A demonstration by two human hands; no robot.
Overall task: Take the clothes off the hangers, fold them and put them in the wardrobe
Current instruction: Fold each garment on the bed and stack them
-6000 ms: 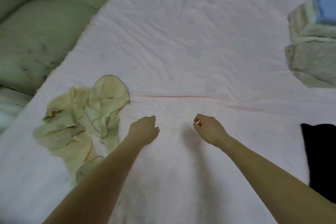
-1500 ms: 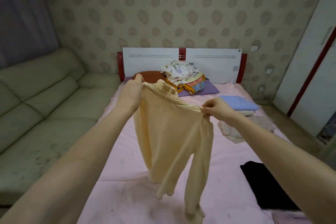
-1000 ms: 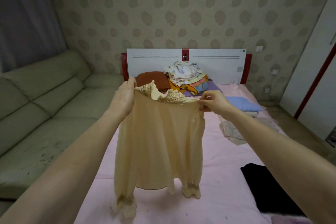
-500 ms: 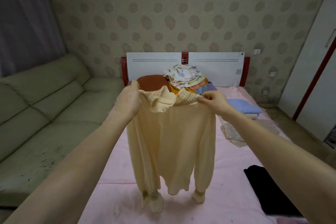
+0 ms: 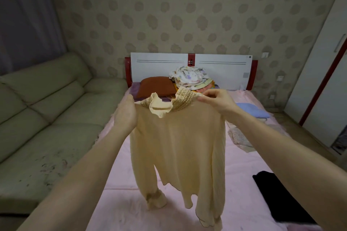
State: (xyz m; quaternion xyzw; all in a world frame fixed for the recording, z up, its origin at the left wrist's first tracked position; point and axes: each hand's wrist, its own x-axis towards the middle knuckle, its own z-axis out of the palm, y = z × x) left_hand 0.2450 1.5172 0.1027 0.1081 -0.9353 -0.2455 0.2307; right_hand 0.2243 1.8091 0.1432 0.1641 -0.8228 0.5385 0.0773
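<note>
A cream blouse point(image 5: 180, 148) hangs in the air above the pink bed point(image 5: 242, 178), held by its shoulders: the left hand point(image 5: 125, 114) grips one shoulder, its fingers hidden behind the cloth; the right hand point(image 5: 217, 102) pinches the other beside the lace collar.

You hold a cream blouse point(image 5: 178, 146) up over the pink bed point(image 5: 120, 165).
Your left hand point(image 5: 125, 113) and right hand point(image 5: 216, 101) grip its shoulders.

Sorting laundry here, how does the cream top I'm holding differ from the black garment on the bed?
The cream top hangs unfolded in the air, held at its shoulders by both hands; the black garment lies flat on the pink sheet, untouched. One is pale, the other dark. Neither is on a hanger.
</note>
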